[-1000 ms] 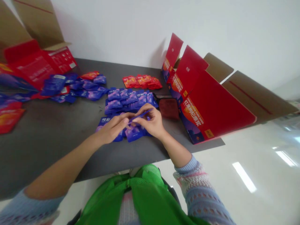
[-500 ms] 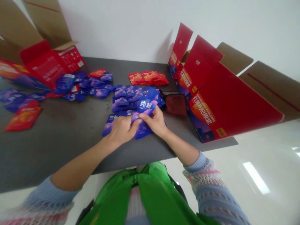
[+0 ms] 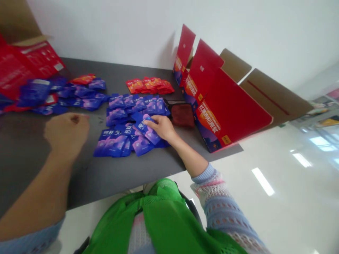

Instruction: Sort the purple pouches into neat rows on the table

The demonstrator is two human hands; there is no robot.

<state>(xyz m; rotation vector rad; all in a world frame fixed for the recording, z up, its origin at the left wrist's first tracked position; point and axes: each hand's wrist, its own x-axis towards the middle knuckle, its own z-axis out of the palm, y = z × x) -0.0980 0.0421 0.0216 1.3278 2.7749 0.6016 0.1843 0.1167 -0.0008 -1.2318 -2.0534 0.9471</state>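
Observation:
My right hand pinches a blue-and-purple pouch by its edge, thumb on top. That pouch lies tilted over a row of overlapping blue pouches at the front of the table. Just behind are more blue pouches, stacked in rows. Away to the left, my left hand is over the bare tabletop, blurred, with its fingers curled into a loose fist. No item shows in it. Beyond it lies a loose heap of blue pouches.
Red-and-orange pouches lie in a row near the wall. A dark brown cloth-like item is beside the stacks. Open red cartons stand on the right, another red carton on the left. The grey table ends before my green apron.
My left hand has left the pouch and swung left, now curled. My right hand has lowered the pouch onto the front row. The view has turned rightward.

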